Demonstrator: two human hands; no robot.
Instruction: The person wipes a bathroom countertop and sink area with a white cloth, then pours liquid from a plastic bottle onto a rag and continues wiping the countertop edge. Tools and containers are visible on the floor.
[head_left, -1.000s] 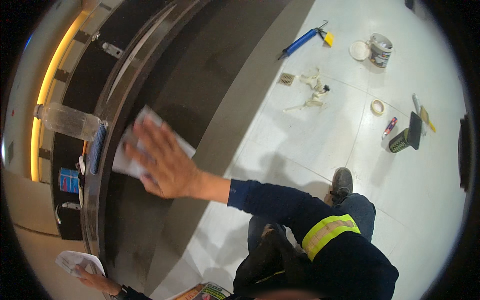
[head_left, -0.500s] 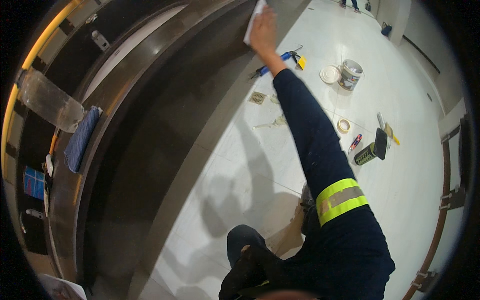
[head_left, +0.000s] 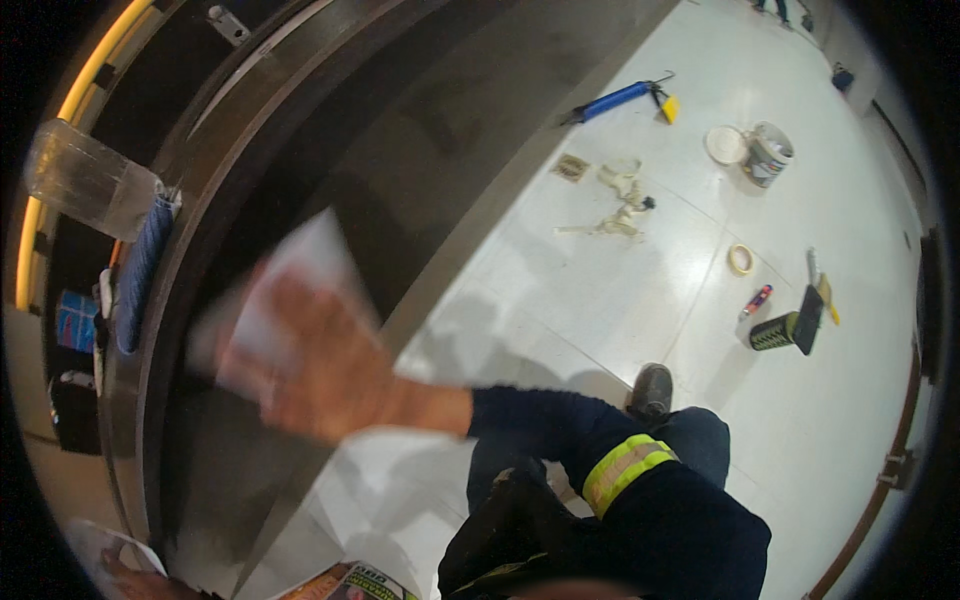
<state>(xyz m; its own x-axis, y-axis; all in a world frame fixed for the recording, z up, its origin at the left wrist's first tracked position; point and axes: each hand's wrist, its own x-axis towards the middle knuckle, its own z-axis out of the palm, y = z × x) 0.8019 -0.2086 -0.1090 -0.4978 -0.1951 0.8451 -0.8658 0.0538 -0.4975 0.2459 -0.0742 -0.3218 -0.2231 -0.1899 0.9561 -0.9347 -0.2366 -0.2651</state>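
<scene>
My right hand (head_left: 340, 370), blurred by motion, holds a folded white sheet (head_left: 305, 265) over the dark, smooth ledge (head_left: 430, 140). Its fingers are pressed to the sheet, which looks stiff like paper; its exact kind does not show. At the lower left rim, part of what looks like my left hand (head_left: 140, 580) shows beside a white sheet-like thing (head_left: 100, 540). Its fingers are too cut off to tell how they are set. A printed, colourful package (head_left: 365, 583) lies at the bottom edge.
Left of the ledge are a clear plastic bottle (head_left: 95, 180) and a blue cloth (head_left: 145, 270). On the white floor lie a blue caulking gun (head_left: 615, 102), crumpled scraps (head_left: 622, 200), a tape roll (head_left: 740, 260), a utility knife (head_left: 757, 302), a dark green container (head_left: 772, 333) and a bucket (head_left: 768, 160).
My right hand has come back from the far end of the ledge toward me and to the left, still with the white sheet. A hand and the printed package now show at the bottom.
</scene>
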